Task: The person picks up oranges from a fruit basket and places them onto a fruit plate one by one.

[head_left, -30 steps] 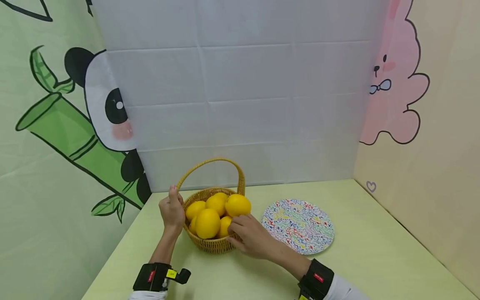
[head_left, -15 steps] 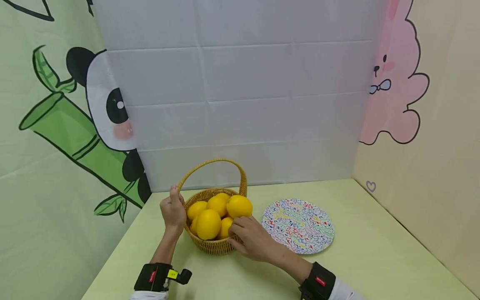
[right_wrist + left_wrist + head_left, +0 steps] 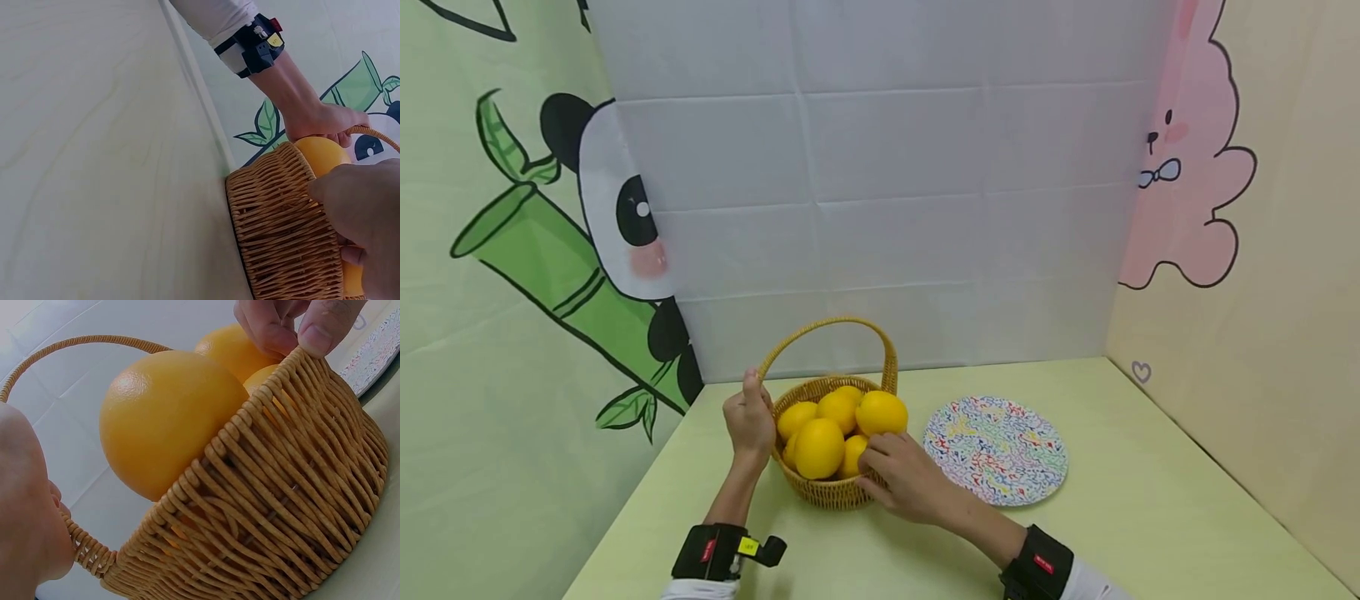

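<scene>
A wicker basket [image 3: 831, 497] with a tall arched handle [image 3: 842, 320] holds several yellow lemons [image 3: 819, 448]. My left hand [image 3: 751, 421] grips the handle low on its left side. At the basket's front right, my right hand [image 3: 898, 477] pinches the rim; in the left wrist view its thumb [image 3: 317, 339] lies outside the wall and the other fingers inside, beside the fruit. The right wrist view shows the woven side [image 3: 281, 219] close up, with the right hand partly covering the lemons.
To the right of the basket lies a round plate [image 3: 996, 450] with a multicoloured speckled pattern. The pale table [image 3: 1150, 500] meets a white back sheet [image 3: 887, 208] and printed side walls. Black straps with cameras sit on both wrists.
The basket and both hands have shifted very slightly to the right in the head view, and the left wall drawing has shifted with them. Both holds look the same.
</scene>
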{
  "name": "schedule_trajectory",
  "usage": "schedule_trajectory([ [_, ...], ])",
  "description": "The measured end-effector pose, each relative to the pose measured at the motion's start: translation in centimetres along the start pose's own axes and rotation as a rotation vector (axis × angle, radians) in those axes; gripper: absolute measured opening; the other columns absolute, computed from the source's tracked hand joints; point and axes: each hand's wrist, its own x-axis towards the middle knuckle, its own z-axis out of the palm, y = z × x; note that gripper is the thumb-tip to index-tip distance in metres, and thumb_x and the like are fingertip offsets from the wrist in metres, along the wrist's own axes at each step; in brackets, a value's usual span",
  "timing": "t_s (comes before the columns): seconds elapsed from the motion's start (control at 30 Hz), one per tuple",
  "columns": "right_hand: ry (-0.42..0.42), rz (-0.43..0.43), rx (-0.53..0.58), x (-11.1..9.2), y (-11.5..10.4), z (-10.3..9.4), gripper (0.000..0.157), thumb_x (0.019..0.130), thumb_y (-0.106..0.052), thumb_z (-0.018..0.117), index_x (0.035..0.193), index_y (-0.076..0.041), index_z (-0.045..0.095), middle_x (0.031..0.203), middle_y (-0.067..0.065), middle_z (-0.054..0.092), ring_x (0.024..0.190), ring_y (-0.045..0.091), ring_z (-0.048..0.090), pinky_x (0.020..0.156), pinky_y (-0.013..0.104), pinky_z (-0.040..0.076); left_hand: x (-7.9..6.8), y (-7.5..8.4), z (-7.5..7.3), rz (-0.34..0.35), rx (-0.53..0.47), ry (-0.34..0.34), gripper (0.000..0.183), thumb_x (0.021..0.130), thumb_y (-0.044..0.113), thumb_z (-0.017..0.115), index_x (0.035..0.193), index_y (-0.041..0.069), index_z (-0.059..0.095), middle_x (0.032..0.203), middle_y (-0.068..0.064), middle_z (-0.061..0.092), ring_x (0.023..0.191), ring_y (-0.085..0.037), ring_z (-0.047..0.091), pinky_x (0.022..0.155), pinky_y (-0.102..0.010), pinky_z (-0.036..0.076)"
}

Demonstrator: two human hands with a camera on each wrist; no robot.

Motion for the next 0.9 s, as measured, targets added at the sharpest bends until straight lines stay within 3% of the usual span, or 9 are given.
schedule_trajectory([
  [0.23,-0.023,-0.022,0.034,0.0,-0.4,-0.9,0.019,0.098,-0.033,0.071,0.105,-0.015,0.072,0.102,-0.004,0.065,0.095,0.010,0.054,0.085,0.031,0.046,0.0,0.1,-0.2,0.006,0.016,-0.008,0.065,0.111,0.031,0.043,0.051,0.008,0.044,0.043,0.014,0.034,0.042,-0.002,0.030,0.043,-0.019,0.025],
  [0.37,-0.031,-0.021,0.104,0.1,-0.6,-1.9,0.029,0.099,-0.033,0.068,0.118,-0.011,0.071,0.112,-0.001,0.068,0.103,0.009,0.056,0.089,0.030,0.050,0.6,-1.4,-0.1,0.004,0.036,-0.003,0.065,0.111,0.033,0.042,0.051,0.009,0.044,0.043,0.015,0.034,0.042,-0.006,0.031,0.043,-0.021,0.025],
  [0.5,0.030,-0.037,0.144,0.4,-0.7,-2.8,0.031,0.098,-0.030,0.070,0.120,-0.008,0.070,0.117,0.000,0.065,0.110,0.011,0.055,0.094,0.031,0.051,1.1,-3.0,-0.1,-0.020,0.060,-0.011,0.067,0.111,0.038,0.041,0.050,0.011,0.044,0.042,0.015,0.034,0.043,-0.009,0.032,0.043,-0.023,0.026],
  [0.63,0.128,-0.067,0.137,0.9,-0.2,-3.4,0.031,0.095,-0.027,0.072,0.120,-0.008,0.068,0.121,0.002,0.063,0.117,0.016,0.053,0.100,0.036,0.047,1.3,-3.6,0.0,-0.010,0.060,-0.009,0.068,0.111,0.040,0.041,0.050,0.011,0.045,0.042,0.015,0.035,0.043,-0.010,0.032,0.044,-0.024,0.028],
  [0.77,0.156,-0.050,0.108,1.2,0.5,-3.9,0.040,0.095,-0.029,0.070,0.128,-0.008,0.064,0.132,0.009,0.060,0.127,0.025,0.048,0.108,0.044,0.042,1.0,-2.8,0.0,0.025,0.040,0.004,0.067,0.112,0.034,0.042,0.050,0.008,0.044,0.043,0.014,0.034,0.043,-0.008,0.030,0.046,-0.025,0.028],
  [0.9,0.106,0.013,0.052,1.1,1.6,-4.3,0.053,0.096,-0.035,0.067,0.139,-0.006,0.056,0.143,0.014,0.053,0.136,0.029,0.041,0.112,0.050,0.037,0.5,-1.1,0.0,0.031,0.027,-0.006,0.066,0.112,0.029,0.041,0.050,0.005,0.042,0.044,0.012,0.032,0.042,-0.004,0.028,0.046,-0.023,0.027],
])
